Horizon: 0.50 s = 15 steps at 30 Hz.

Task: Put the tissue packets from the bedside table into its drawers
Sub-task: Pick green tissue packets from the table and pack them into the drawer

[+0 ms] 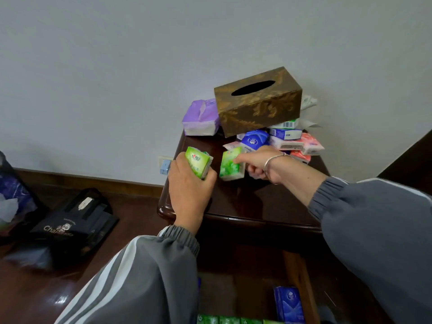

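Left hand (187,185) grips one green plastic tissue packet (198,161) at dark wooden bedside table (245,206) left edge. Right hand (259,164) pinches second green packet (231,166) mid-table. Back edge: one brown patterned tissue box (257,101), one purple soft pack (201,118), mixed packet pile (287,139). Open drawer (297,277): one blue packet (288,302), green packet row (229,320).

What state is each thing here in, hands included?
left hand: grips green packet
right hand: finger on second green packet, grip unclear
second green packet: on bedside table
drawer: open, packets inside
purple pack: opened on top
tissue box: upright, no tissue showing
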### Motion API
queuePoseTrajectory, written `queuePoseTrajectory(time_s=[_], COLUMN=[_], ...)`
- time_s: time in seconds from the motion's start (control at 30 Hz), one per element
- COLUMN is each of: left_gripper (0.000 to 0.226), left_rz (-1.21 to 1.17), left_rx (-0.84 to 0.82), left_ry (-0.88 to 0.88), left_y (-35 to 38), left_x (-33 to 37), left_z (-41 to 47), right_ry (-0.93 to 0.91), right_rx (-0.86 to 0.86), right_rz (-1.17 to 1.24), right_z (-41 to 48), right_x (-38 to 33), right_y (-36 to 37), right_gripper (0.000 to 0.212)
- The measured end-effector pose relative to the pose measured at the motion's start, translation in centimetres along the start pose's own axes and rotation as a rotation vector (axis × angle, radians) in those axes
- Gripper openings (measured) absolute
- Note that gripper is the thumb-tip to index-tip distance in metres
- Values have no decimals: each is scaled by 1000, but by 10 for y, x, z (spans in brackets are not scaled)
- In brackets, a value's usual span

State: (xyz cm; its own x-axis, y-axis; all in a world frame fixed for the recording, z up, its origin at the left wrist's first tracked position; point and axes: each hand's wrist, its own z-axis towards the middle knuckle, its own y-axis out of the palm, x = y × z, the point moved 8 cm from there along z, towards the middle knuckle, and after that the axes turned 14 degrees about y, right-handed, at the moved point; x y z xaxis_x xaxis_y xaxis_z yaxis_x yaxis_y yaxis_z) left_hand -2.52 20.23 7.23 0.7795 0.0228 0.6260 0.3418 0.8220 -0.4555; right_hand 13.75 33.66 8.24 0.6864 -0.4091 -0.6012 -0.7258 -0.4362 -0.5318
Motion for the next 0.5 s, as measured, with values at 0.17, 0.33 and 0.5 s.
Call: queuePoseTrajectory(time_s=[0.17, 0.33, 0.5], left_gripper=[52, 53, 50], left_rz=[37, 34, 11], left_rx=[-9, -35, -28], left_ry=[20, 29, -4], left_y=[2, 4, 3], left_x=[1, 0, -1], left_z=[0, 2, -1], right_ry=[-200, -1155, -712], right_rx=[203, 1005, 485], right_rz=[-570, -929, -1339], right_z=[-27, -106, -20], right_x=[7, -104, -139], right_y=[-24, -15, 13], right_gripper=[44, 67, 84])
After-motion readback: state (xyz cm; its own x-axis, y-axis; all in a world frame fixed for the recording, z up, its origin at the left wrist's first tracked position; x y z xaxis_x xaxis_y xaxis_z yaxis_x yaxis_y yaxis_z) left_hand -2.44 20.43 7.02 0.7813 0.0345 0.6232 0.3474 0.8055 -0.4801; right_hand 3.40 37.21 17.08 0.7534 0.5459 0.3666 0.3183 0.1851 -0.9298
